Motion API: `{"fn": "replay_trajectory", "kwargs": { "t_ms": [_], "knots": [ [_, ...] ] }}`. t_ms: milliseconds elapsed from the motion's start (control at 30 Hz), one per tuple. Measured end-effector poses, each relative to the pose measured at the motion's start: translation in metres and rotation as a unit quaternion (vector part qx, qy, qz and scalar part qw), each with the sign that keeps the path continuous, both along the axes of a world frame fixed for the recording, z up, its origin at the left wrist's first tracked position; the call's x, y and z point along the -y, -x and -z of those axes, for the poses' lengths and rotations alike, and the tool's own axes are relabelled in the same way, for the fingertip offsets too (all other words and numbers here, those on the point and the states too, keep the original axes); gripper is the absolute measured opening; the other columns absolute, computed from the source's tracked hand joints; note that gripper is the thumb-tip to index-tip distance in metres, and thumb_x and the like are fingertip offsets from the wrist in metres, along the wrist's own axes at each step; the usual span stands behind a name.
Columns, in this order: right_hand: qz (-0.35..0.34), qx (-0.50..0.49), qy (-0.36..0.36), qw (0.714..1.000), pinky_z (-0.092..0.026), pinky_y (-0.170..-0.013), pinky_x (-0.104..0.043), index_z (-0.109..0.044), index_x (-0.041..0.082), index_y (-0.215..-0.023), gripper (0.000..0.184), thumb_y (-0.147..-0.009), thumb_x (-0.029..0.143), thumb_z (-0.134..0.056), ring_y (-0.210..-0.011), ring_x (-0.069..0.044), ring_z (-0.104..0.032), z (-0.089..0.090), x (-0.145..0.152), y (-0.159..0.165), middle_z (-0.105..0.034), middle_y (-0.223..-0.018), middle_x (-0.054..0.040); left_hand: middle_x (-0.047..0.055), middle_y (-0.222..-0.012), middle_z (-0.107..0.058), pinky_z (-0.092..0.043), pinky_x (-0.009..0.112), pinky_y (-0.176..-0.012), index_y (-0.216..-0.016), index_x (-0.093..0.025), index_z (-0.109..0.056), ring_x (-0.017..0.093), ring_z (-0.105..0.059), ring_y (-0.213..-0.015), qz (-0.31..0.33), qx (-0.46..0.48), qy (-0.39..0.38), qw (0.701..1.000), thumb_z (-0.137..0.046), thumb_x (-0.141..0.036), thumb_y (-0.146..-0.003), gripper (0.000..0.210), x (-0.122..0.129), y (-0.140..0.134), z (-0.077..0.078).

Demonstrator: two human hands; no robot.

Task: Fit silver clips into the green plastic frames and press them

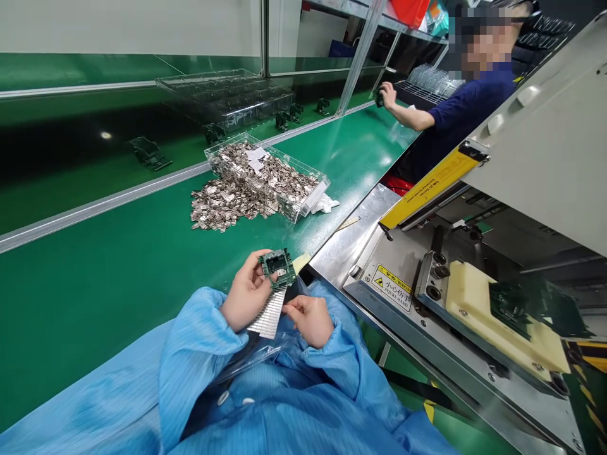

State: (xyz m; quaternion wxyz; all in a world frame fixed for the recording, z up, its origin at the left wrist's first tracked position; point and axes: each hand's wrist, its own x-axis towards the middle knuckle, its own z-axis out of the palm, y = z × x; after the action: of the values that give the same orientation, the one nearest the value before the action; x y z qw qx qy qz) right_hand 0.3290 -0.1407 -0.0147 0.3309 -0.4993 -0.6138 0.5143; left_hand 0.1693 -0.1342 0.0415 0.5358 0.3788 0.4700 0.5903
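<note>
My left hand (pixel 246 292) is closed on a small dark green plastic housing (pixel 279 268) with a square opening, tilted up above my lap. A ribbed silvery strip (pixel 269 314) hangs below the housing, partly covered by my left hand. My right hand (pixel 310 318) is closed in a pinch near the strip's right edge; what lies between its fingertips is too small to make out. Past my hands, small metal pieces (pixel 220 205) lie heaped on the green work surface (pixel 109 284). More of them fill a clear plastic tray (pixel 310 202) with white paper scraps on top.
At the right stands a press machine (pixel 379 265) with a yellow light bar (pixel 431 189) and a cream fixture (pixel 502 322). A co-worker (pixel 474 107) in dark blue reaches over the far bench. Clear stacked trays (pixel 227 95) and several dark housings (pixel 283 120) stand beyond the metal rail.
</note>
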Motion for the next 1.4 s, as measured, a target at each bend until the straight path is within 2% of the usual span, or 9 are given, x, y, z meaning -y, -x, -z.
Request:
{"fn": "replay_trajectory", "kwargs": {
  "t_ms": [200, 333, 433, 633, 833, 1000, 1100, 1267, 1400],
  "knots": [
    [0.016, -0.064, -0.001, 0.998, -0.054, -0.053, -0.031, -0.076, 0.021, -0.092, 0.023, -0.083, 0.039, -0.065, -0.053, -0.018, -0.064, -0.039, 0.008, -0.019, -0.071, -0.068, -0.0038, 0.002, -0.092, -0.065, -0.050, 0.026, -0.080, -0.106, -0.019, -0.051, 0.016, -0.064, -0.087, 0.018, -0.004, -0.005, 1.000, -0.074, -0.031, -0.070, 0.044, 0.000, -0.001, -0.003],
    [0.080, -0.083, -0.086, 0.990, -0.054, -0.064, -0.034, -0.077, 0.024, -0.089, 0.014, -0.081, 0.031, -0.068, -0.069, -0.020, -0.065, -0.060, 0.006, -0.015, -0.070, -0.077, -0.0058, 0.005, -0.100, -0.066, -0.051, 0.028, -0.084, -0.111, -0.021, -0.050, 0.017, -0.064, -0.094, 0.043, -0.019, -0.021, 0.999, -0.068, -0.031, -0.078, 0.039, 0.014, -0.003, -0.002],
    [0.133, -0.071, -0.180, 0.972, -0.050, -0.082, -0.038, -0.076, 0.024, -0.077, 0.005, -0.076, 0.026, -0.072, -0.091, -0.024, -0.061, -0.062, 0.001, -0.001, -0.065, -0.093, -0.0073, 0.006, -0.104, -0.066, -0.051, 0.028, -0.085, -0.114, -0.021, -0.051, 0.017, -0.064, -0.095, 0.048, -0.034, -0.029, 0.998, -0.065, -0.031, -0.081, 0.037, 0.019, -0.004, 0.002],
    [0.130, -0.028, -0.215, 0.968, -0.041, -0.098, -0.044, -0.071, 0.023, -0.078, 0.003, -0.080, 0.025, -0.069, -0.109, -0.027, -0.054, -0.058, -0.002, 0.024, -0.058, -0.112, -0.0093, 0.008, -0.111, -0.065, -0.051, 0.030, -0.091, -0.115, -0.021, -0.050, 0.018, -0.064, -0.102, 0.052, -0.022, -0.041, 0.998, -0.062, -0.025, -0.082, 0.035, 0.020, -0.004, 0.002],
    [0.137, 0.002, -0.213, 0.967, -0.038, -0.100, -0.044, -0.066, 0.022, -0.072, 0.007, -0.079, 0.023, -0.067, -0.114, -0.027, -0.051, -0.058, -0.004, 0.031, -0.057, -0.116, -0.0094, 0.008, -0.110, -0.066, -0.051, 0.033, -0.095, -0.116, -0.022, -0.049, 0.019, -0.065, -0.104, 0.062, -0.024, -0.041, 0.997, -0.059, -0.021, -0.083, 0.034, 0.021, -0.004, 0.000],
    [0.128, -0.082, -0.103, 0.983, -0.044, -0.092, -0.041, -0.058, 0.020, -0.067, 0.022, -0.075, 0.035, -0.073, -0.106, -0.027, -0.056, -0.049, -0.011, 0.029, -0.059, -0.113, -0.0102, 0.008, -0.111, -0.066, -0.052, 0.032, -0.092, -0.113, -0.021, -0.053, 0.019, -0.064, -0.105, 0.059, -0.030, -0.038, 0.997, -0.062, -0.020, -0.079, 0.035, 0.020, -0.002, 0.002],
    [0.100, -0.127, -0.050, 0.986, -0.049, -0.079, -0.035, -0.061, 0.020, -0.081, 0.023, -0.074, 0.037, -0.074, -0.100, -0.026, -0.059, -0.050, -0.011, 0.018, -0.061, -0.112, -0.0099, 0.008, -0.108, -0.067, -0.053, 0.033, -0.091, -0.113, -0.021, -0.053, 0.019, -0.066, -0.101, 0.069, -0.023, -0.038, 0.997, -0.063, -0.020, -0.079, 0.036, 0.018, -0.001, 0.002],
    [-0.026, -0.070, -0.164, 0.984, -0.045, -0.092, -0.037, -0.049, 0.026, -0.134, 0.070, -0.071, 0.029, -0.080, -0.123, -0.028, -0.048, -0.070, -0.004, -0.006, -0.052, -0.136, -0.0093, 0.009, -0.112, -0.066, -0.053, 0.035, -0.090, -0.118, -0.022, -0.051, 0.021, -0.066, -0.099, 0.120, -0.078, -0.051, 0.988, -0.058, -0.022, -0.084, 0.035, 0.017, 0.002, 0.002],
    [-0.038, -0.046, -0.222, 0.973, -0.046, -0.088, -0.035, -0.058, 0.025, -0.125, 0.056, -0.074, 0.033, -0.079, -0.108, -0.026, -0.056, -0.083, 0.002, -0.015, -0.061, -0.120, -0.0070, 0.012, -0.118, -0.065, -0.054, 0.035, -0.090, -0.130, -0.022, -0.042, 0.022, -0.066, -0.103, 0.157, -0.189, -0.097, 0.964, -0.048, -0.026, -0.090, 0.040, 0.025, 0.005, 0.002]
  ]
}}
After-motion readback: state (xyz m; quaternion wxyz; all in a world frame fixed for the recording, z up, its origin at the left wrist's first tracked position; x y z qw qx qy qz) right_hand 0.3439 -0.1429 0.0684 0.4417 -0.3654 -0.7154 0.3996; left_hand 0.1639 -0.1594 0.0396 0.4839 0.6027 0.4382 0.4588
